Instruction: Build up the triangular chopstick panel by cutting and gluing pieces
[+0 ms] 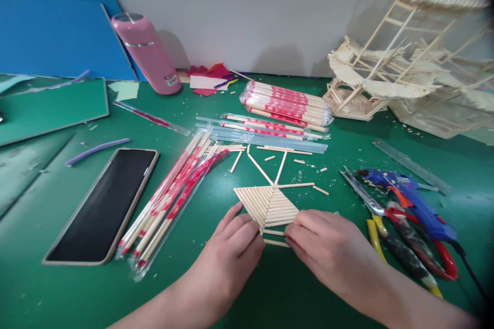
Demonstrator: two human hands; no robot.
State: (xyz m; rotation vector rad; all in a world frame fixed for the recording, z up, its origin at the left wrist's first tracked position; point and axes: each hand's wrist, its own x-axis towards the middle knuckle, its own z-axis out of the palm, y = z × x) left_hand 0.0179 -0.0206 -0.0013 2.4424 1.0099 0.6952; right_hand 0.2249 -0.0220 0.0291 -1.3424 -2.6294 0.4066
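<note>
A small frame of wooden sticks (283, 209) lies on the table, two of its sections filled with sticks laid side by side and bare spokes reaching up from its centre. My left hand (235, 241) is closed on its lower left corner, with the index finger stretched along the left edge. At the lower right edge, my right hand (320, 236) pinches the end of a short wooden stick (273, 232), which lies just below the filled section. One more short stick (276, 242) shows below that, its right end near my right fingertips. My fingers hide both lower corners.
Wrapped chopsticks (170, 200) and a phone (102, 205) lie left. A chopstick bundle (285, 105) and pale blue strips (270, 140) lie behind. Scissors (380, 209), yellow-handled pliers (401, 247) and a blue glue gun (415, 200) are right. A stick model (386, 72) and pink bottle (148, 54) stand at the back.
</note>
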